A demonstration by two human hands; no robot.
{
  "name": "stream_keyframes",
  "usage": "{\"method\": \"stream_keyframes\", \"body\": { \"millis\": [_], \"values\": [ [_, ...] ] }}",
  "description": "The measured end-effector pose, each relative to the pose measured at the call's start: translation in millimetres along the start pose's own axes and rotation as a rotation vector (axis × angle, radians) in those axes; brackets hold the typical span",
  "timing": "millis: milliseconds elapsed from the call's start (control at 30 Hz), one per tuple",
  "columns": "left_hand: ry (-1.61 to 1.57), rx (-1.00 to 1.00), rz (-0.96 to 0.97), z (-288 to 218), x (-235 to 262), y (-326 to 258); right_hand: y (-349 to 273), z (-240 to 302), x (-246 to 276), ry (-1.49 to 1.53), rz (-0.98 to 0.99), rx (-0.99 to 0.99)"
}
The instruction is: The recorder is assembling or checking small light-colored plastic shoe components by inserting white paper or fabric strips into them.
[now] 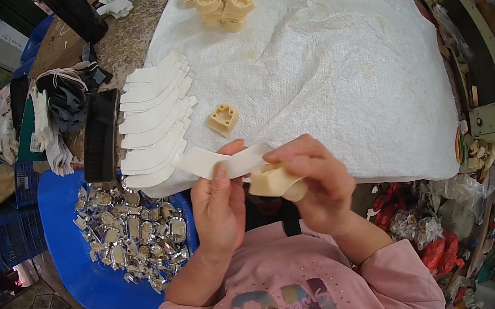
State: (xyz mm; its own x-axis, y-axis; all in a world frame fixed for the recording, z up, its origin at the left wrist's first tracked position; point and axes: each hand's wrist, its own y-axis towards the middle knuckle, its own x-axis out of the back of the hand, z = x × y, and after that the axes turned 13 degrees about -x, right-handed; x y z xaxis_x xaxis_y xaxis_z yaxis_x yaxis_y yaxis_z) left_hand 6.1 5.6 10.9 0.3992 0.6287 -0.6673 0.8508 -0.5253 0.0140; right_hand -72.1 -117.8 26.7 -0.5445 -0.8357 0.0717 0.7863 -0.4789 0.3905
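My left hand (220, 208) pinches a white curved strip (237, 163) between thumb and fingers, just over the near edge of the covered table. In my right hand (319, 179) is a cream plastic shoe heel (270, 182). The right fingertips also reach the strip's right end, which lies just above the heel. Beyond the hands, a single cream heel (223, 119) rests hollow side up on the white sheet. To the left, a row of overlapping white strips (152, 118) is fanned out. More heels (222, 11) cluster at the far side.
White woven sheeting (325, 81) covers the table. A black phone-like slab (101, 136) borders the strips. At lower left stands a blue tub (62, 241) with many shiny silver pieces (133, 232). A greenish metal machine frame (485, 60) rises at right; plastic bags (426, 231) lie below it.
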Motion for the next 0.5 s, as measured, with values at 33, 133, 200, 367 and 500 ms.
{"method": "stream_keyframes", "body": {
  "millis": [33, 133, 200, 367, 500],
  "values": [
    [-0.003, 0.001, 0.001, -0.3, -3.7, -2.7, -0.8, -2.9, -4.5, -0.004, 0.0, 0.0],
    [-0.039, -0.026, 0.096, -5.1, -9.9, -7.7, -1.5, -9.6, -8.7, -0.148, -0.072, 0.163],
    [-0.018, -0.034, 0.101, -8.5, -12.0, -9.2, -1.3, -17.1, -9.1, -0.153, -0.073, 0.206],
    [0.019, -0.043, 0.122, -9.7, -9.4, -12.1, -3.5, -18.6, -8.6, -0.178, -0.054, 0.246],
    [0.047, -0.05, 0.125, -8.8, -11.0, -13.4, -4.3, -19.4, -7.6, -0.207, -0.06, 0.235]
  ]
}}
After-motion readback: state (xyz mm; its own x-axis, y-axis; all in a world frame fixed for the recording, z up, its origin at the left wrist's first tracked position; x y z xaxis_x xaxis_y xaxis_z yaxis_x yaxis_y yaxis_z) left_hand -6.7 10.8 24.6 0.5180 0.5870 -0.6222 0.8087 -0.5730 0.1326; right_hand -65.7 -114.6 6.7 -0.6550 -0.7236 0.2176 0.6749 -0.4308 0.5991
